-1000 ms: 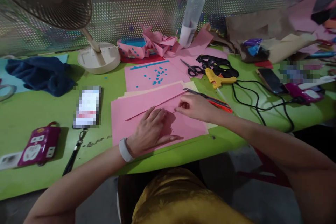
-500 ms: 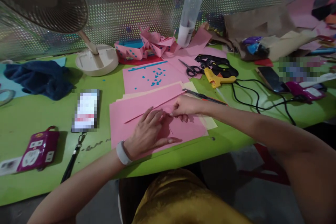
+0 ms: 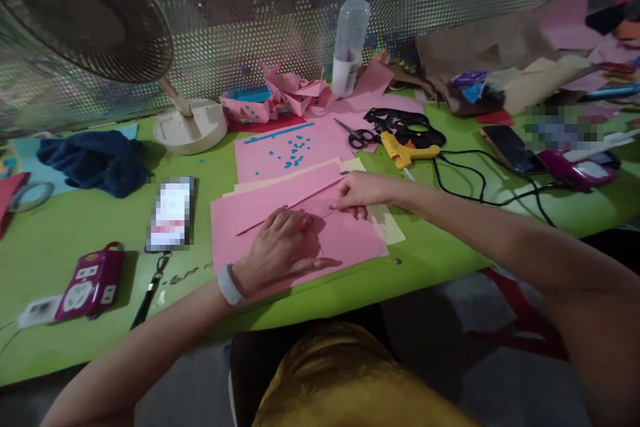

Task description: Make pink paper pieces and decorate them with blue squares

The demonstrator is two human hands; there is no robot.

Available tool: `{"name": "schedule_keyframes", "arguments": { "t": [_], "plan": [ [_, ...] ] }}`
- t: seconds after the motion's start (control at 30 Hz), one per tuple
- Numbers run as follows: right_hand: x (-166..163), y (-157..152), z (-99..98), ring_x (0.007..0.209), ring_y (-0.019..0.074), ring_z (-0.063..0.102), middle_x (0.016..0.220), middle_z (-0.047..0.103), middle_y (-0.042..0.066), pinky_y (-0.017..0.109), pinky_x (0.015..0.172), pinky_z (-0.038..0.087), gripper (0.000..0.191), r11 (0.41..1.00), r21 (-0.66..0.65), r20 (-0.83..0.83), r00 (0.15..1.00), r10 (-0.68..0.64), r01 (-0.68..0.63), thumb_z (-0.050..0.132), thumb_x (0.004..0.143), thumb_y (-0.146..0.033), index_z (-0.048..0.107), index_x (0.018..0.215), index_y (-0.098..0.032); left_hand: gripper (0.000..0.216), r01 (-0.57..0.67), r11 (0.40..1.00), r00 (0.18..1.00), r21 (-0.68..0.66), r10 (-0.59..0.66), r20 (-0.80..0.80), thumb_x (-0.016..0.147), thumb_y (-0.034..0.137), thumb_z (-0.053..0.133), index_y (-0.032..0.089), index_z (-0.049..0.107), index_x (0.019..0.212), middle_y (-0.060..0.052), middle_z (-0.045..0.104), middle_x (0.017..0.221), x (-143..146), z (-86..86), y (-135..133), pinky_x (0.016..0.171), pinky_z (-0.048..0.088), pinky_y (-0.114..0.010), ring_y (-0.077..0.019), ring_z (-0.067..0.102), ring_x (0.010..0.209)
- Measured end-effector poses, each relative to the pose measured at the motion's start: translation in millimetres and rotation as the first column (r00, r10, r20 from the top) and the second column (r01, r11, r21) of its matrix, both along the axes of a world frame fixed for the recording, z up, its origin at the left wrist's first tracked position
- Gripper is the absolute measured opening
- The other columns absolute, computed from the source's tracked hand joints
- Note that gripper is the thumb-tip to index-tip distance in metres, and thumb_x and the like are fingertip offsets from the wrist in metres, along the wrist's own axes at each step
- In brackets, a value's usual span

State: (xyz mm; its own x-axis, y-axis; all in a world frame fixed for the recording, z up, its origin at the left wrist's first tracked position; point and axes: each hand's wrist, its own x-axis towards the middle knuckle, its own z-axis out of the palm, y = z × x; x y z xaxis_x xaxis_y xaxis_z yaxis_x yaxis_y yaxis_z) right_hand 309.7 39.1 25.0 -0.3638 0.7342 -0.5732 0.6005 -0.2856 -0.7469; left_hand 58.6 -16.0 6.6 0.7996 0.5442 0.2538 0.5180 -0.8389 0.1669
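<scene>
Well left of the left hand lies a magenta plastic socket strip (image 3: pixel 90 280). The left hand (image 3: pixel 280 248) lies flat with fingers spread, pressing down on the large pink paper sheet (image 3: pixel 350 240) and gripping nothing. Just right of it, the right hand (image 3: pixel 359 192) has its fingers bunched, with the tips on the same sheet. I cannot tell whether they pinch anything. Beyond that hand lies a yellow plastic glue gun (image 3: pixel 406 150).

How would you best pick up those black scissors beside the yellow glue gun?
I'd take the scissors by their black handle loops, reaching from the near side: they lie flat on pink paper, loops at the near end, blades pointing away to the left.
</scene>
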Motion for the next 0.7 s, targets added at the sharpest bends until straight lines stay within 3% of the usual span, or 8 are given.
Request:
{"name": "schedule_keyframes", "arguments": {
  "t": [0.13,0.2,0.27,0.3,0.37,0.43,0.57,0.7],
  "plan": [
    [-12,4,-6.8,0.04,0.0115,0.06,0.045,0.062,-0.001,0.021,0.042,0.049,0.031,0.996,-0.042,0.046,0.995,0.086,-0.084,0.08,0.074,-0.033,0.06,0.059,-0.015,0.054,-0.024,0.989,0.999,-0.145,0.017,-0.05,0.092,0.063,0.045,0.019,0.066,0.116,-0.014,0.064,0.116,3,17.4,11,0.096,0.047,-0.048,-0.03,0.058,0.109],
    [-15,6,-10.5,0.039,0.0113,0.06,0.044,0.062,0.0,0.02,0.042,0.049,0.033,0.992,-0.072,0.066,0.992,0.106,-0.102,0.079,0.075,-0.033,0.059,0.058,-0.014,0.048,-0.124,0.962,0.992,-0.243,0.118,-0.039,0.094,0.057,0.046,0.018,0.068,0.112,-0.013,0.067,0.107,7,28.1,21,0.086,0.05,-0.041,-0.026,0.062,0.098],
    [-15,7,-12.5,0.038,0.011,0.059,0.044,0.062,0.0,0.02,0.041,0.047,0.035,0.992,-0.08,0.07,0.992,0.106,-0.1,0.079,0.077,-0.033,0.057,0.057,-0.015,0.049,-0.348,0.856,0.935,-0.383,0.345,-0.08,0.093,0.058,0.048,0.014,0.07,0.093,-0.011,0.07,0.087,14,36.2,34,0.071,0.051,-0.034,-0.0211,0.065,0.077],
    [-15,7,-12.7,0.038,0.011,0.059,0.044,0.062,0.0,0.02,0.04,0.047,0.035,0.992,-0.079,0.068,0.992,0.104,-0.099,0.078,0.077,-0.032,0.056,0.057,-0.015,0.05,-0.394,0.769,0.917,-0.504,0.363,-0.162,0.091,0.059,0.05,0.014,0.069,0.082,-0.008,0.069,0.074,18,38.4,40,0.063,0.05,-0.03,-0.0183,0.063,0.065],
    [-15,6,-12.2,0.038,0.0112,0.059,0.045,0.063,0.0,0.02,0.041,0.048,0.034,0.993,-0.071,0.059,0.993,0.1,-0.096,0.077,0.078,-0.031,0.055,0.058,-0.015,0.054,-0.397,0.526,0.918,-0.752,0.249,-0.31,0.091,0.059,0.05,0.014,0.066,0.065,-0.006,0.066,0.058,26,38.5,51,0.054,0.046,-0.025,-0.0144,0.06,0.051],
    [-14,5,-11.5,0.039,0.0117,0.06,0.045,0.064,0.001,0.021,0.042,0.05,0.035,0.994,-0.062,0.058,0.993,0.099,-0.095,0.077,0.079,-0.031,0.054,0.058,-0.015,0.05,-0.426,0.406,0.904,-0.808,0.214,-0.37,0.089,0.052,0.056,0.014,0.065,0.058,-0.005,0.064,0.051,34,34.3,59,0.049,0.042,-0.024,-0.0122,0.056,0.044],
    [-13,4,-12.5,0.043,0.0128,0.063,0.045,0.063,0.001,0.021,0.047,0.053,0.037,0.993,-0.046,0.077,0.991,0.108,-0.104,0.079,0.077,-0.036,0.054,0.058,-0.016,0.046,-0.466,0.336,0.883,-0.818,0.237,-0.406,0.085,0.045,0.066,0.014,0.063,0.051,-0.004,0.062,0.046,37,25.5,63,0.045,0.04,-0.024,-0.0097,0.048,0.036],
    [-12,4,-14.2,0.043,0.0127,0.063,0.047,0.065,0.002,0.022,0.047,0.054,0.041,0.993,-0.018,0.071,0.991,0.116,-0.115,0.083,0.07,-0.045,0.056,0.059,-0.016,0.047,-0.47,0.292,0.879,-0.833,0.239,-0.413,0.082,0.045,0.069,0.015,0.06,0.047,-0.005,0.061,0.044,21,30.2,58,0.044,0.04,-0.024,-0.0091,0.045,0.032]
  ]
}}
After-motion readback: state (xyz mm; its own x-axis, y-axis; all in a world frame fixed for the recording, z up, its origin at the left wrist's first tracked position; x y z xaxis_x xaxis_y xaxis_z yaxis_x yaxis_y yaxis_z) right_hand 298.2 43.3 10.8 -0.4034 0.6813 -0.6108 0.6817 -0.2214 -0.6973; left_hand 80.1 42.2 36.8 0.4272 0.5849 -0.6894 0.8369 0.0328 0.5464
